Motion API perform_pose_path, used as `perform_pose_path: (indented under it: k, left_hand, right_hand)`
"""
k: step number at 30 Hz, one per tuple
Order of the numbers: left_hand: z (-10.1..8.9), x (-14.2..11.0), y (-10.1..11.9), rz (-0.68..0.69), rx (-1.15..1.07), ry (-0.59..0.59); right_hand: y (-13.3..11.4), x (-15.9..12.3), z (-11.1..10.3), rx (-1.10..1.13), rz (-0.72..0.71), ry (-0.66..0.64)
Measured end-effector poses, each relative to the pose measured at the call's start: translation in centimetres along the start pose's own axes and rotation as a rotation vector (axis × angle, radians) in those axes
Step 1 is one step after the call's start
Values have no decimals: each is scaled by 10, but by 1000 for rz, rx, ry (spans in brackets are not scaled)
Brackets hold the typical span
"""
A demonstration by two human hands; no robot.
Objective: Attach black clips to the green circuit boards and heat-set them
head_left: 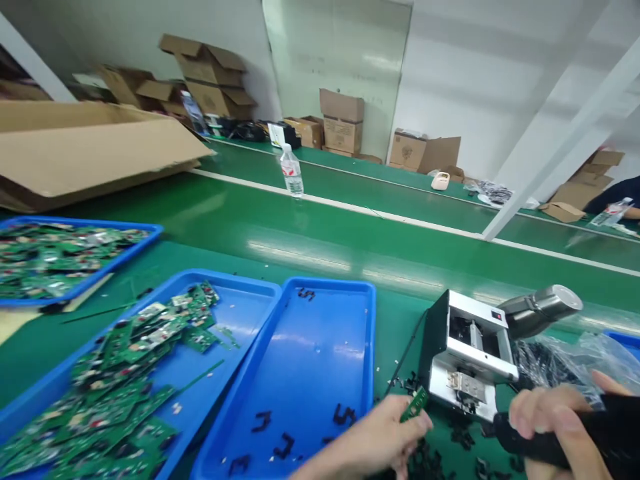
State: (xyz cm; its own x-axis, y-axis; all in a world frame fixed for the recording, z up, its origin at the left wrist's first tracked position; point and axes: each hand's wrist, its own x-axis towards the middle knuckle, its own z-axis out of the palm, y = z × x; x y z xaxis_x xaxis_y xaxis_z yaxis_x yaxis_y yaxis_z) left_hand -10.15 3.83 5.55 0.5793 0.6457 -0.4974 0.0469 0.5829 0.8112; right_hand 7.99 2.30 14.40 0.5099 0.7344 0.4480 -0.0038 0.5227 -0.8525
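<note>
My left hand [370,443] pinches a narrow green circuit board strip [415,404] between thumb and fingers, just in front of a silver and black benchtop board-cutting machine [465,353]. My right hand [555,417] is wrapped around a black handle [535,443] close to the machine's lower right corner. What the handle belongs to is hidden. Further left, a blue tray [240,300] holds a heap of green circuit boards. Next to it, a second blue tray [330,333] has several small black pieces lying in it.
Black offcuts lie scattered on the green bench [400,333] around the machine. A third blue tray of boards [90,233] sits at the left, and a clear plastic bag [565,363] at the right. Beyond stand a belt, a water bottle [292,172], cardboard boxes and a person's sleeve [613,193].
</note>
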Motion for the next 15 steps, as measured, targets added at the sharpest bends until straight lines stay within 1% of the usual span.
perform_pose_path:
  k: [1,3,5,7,9,11,13,14,15]
  left_hand:
    - [-18,-5,12,14,200,56]
    - [-53,-5,42,42,366,153]
    - [-83,12,76,78,474,273]
    - [-103,41,110,111,539,378]
    - [-111,73,142,172,549,462]
    - [-111,96,165,273,544,585]
    - [-108,103,175,378,542,725]
    - [-107,101,174,430,543,776]
    - [-107,94,167,483,545,809]
  right_hand:
    - [3,-1,-7,-23,19,-20]
    - [11,-5,-14,-98,41,1]
    - [16,-11,-14,-171,68,32]
    - [19,-17,-9,-219,108,17]
    - [20,-20,-4,-278,155,-35]
    - [20,-22,-3,-387,190,-67]
    - [21,-26,-8,-482,182,-59]
    - [23,-31,-11,-508,153,-45]
    - [25,-37,-13,-524,103,-28]
